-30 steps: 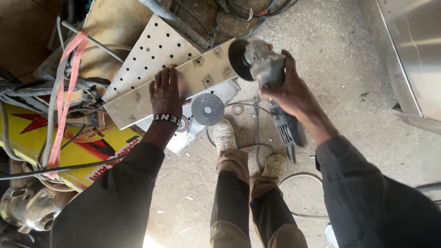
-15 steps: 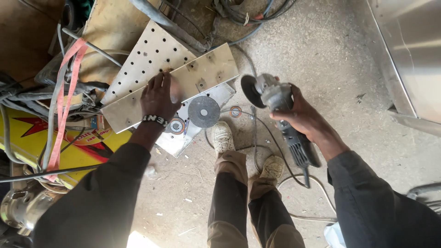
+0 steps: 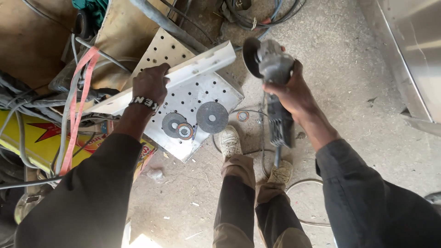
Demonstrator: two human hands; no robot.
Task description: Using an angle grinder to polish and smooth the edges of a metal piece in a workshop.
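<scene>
My left hand (image 3: 150,85) grips a long pale metal channel bar (image 3: 202,62) and holds it tilted above a perforated metal sheet (image 3: 197,92) on the floor. My right hand (image 3: 289,87) holds a grey angle grinder (image 3: 271,64) by its body, its dark disc facing left near the bar's right end. The grinder's handle and cable (image 3: 278,151) run down toward my feet. Three loose grinding discs lie on the sheet: a large grey one (image 3: 212,117), a darker one (image 3: 172,123) and a small one (image 3: 185,131).
Cables, hoses and a pink strap (image 3: 76,105) pile up at the left over a yellow printed board (image 3: 32,138). A shiny metal panel (image 3: 404,50) stands at the right. A small ring (image 3: 242,115) lies on the concrete floor. My shoes (image 3: 229,140) stand below the sheet.
My left hand has lifted the channel bar off the perforated sheet, uncovering more of the sheet. My right hand has raised the grinder up toward the bar's right end.
</scene>
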